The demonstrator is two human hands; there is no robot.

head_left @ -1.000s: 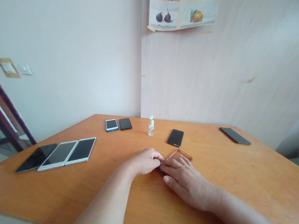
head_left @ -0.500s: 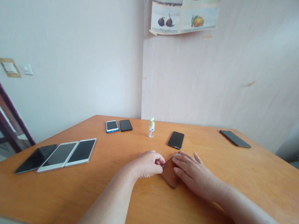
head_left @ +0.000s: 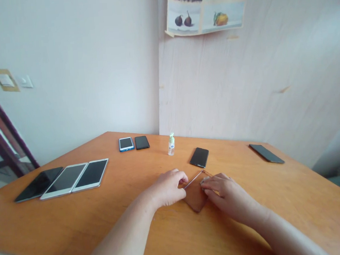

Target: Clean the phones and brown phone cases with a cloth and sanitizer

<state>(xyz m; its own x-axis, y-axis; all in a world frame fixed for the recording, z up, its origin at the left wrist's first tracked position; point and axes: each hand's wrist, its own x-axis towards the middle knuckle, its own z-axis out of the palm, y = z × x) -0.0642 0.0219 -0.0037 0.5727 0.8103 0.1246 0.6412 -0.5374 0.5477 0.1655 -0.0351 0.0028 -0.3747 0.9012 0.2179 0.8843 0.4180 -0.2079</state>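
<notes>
A thin, brownish, see-through phone case lies on the table, its lit upper-left edge slanting towards the far corner. My left hand pinches that left edge between thumb and curled fingers. On the other side, my right hand has its fingers bent together and pressed on the case's surface. A small pale cloth shows under its fingertips, mostly hidden. Just beyond the case lies a black phone, screen up. A small pump bottle of clear liquid with a light green top stands farther back.
To the left, a dark tablet and two white-framed tablets lie side by side. A blue-edged phone and a black phone rest near the back edge. Another dark device lies far right. A wall bounds the table.
My right hand has slid right and slightly towards me across the case, uncovering more of its far corner. My left hand keeps its hold on the edge. The view has shifted slightly.
</notes>
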